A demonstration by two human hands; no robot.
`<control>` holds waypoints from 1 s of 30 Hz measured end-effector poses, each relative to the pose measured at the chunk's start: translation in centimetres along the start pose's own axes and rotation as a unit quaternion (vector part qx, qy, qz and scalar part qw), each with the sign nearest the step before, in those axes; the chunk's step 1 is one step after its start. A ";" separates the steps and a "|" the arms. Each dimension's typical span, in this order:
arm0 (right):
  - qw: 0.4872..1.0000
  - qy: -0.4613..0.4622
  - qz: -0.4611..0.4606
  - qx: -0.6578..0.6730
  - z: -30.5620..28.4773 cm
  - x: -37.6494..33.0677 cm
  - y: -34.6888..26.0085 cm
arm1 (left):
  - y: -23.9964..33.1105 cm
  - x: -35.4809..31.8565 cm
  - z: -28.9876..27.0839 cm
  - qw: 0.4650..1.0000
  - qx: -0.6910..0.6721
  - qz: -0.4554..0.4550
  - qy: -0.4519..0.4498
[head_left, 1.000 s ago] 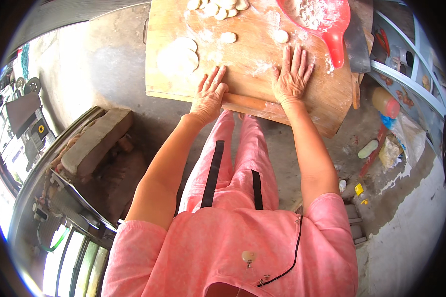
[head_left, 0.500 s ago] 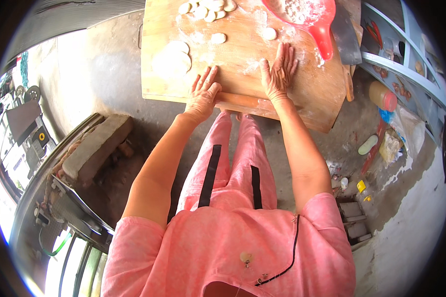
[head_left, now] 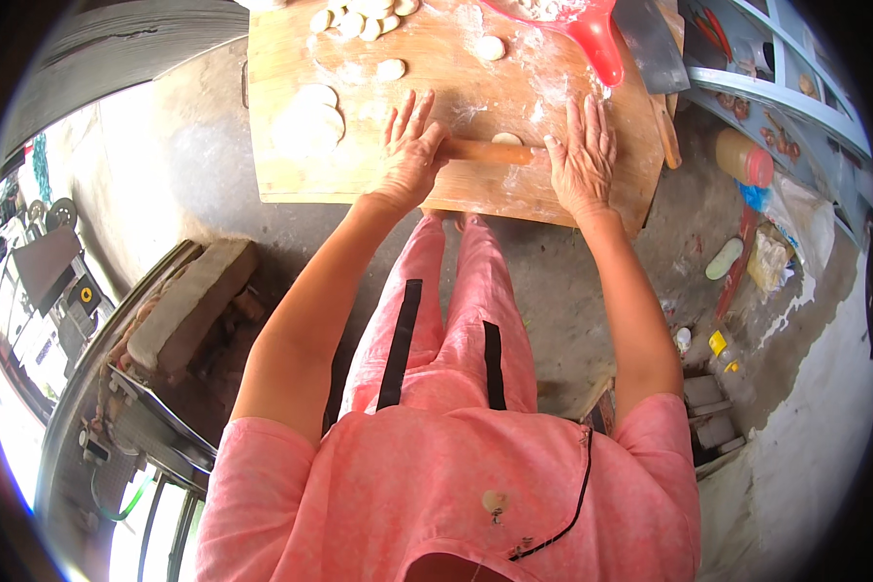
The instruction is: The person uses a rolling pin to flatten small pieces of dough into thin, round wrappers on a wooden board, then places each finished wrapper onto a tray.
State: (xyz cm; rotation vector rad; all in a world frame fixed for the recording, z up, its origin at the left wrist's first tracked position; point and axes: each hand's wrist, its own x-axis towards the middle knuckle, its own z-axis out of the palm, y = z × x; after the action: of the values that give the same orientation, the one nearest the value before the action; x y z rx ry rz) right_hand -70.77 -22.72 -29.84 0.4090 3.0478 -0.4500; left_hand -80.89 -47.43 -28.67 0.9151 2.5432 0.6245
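Observation:
A wooden rolling pin (head_left: 492, 151) lies crosswise on the floury wooden board (head_left: 349, 179). My left hand (head_left: 412, 150) rests over its left end, with the fingers stretched forward and the thumb bent in beside the pin. Over the right end my right hand (head_left: 584, 160) lies flat, fingers extended and thumb pointing inward. Just beyond the pin's middle shows the edge of a small dough disc (head_left: 507, 139); the pin hides its nearer part. Farther off lie a dough piece (head_left: 391, 69) and another dough piece (head_left: 491, 48). Rolled-out dough rounds (head_left: 322, 118), washed out by glare, lie left of my left hand.
Several dough pieces (head_left: 369, 17) cluster at the board's far side. A red scoop (head_left: 599, 48) with flour sits far right, beside a broad-bladed knife (head_left: 652, 53). A blue shelf rack (head_left: 781, 121) and a pink-lidded jar (head_left: 745, 158) stand right of the board. A concrete block (head_left: 192, 303) is at left.
Both hands and the rolling pin have moved forward from the board's near edge, up to a small dough disc that was out of sight before. My right hand has come over the pin's right end.

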 end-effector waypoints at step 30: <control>0.997 -0.005 0.055 -0.051 1.1 -0.4 0.0 | 0.4 -3.8 2.8 0.992 0.106 -0.037 -0.052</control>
State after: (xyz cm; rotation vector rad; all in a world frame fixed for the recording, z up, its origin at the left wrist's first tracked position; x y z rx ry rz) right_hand -70.38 -23.09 -30.83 0.5623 3.0032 -0.2895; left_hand -76.58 -48.92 -30.08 0.8916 2.5697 0.2787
